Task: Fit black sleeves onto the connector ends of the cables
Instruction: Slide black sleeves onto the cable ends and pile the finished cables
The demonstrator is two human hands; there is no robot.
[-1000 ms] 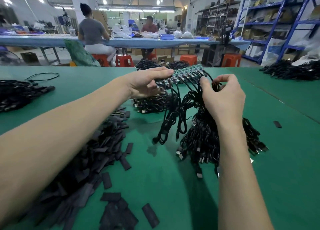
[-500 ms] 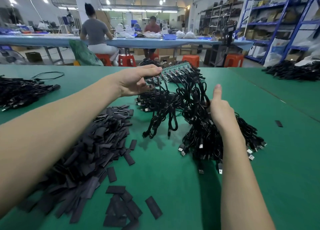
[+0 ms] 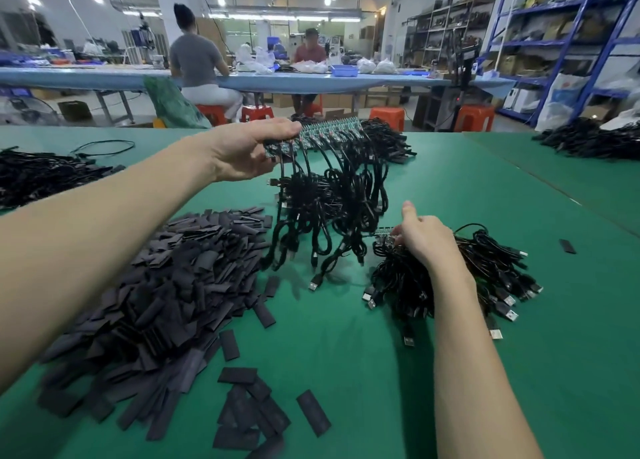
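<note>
Cables (image 3: 332, 195) hang from a strip of green boards above the green counter (image 3: 450, 181) as we sort the next batch.

Our left hand (image 3: 242, 150) grips one end of the strip, now lifted farther from the sleeve pile (image 3: 145, 285) than a second ago. Our right hand (image 3: 426, 240) has dropped off it onto a second bundle (image 3: 485, 271) right of that pile, fingers curled on its small board, thumb raised. No sleeve is in hand yet; we judge fitting has not begun.
</note>
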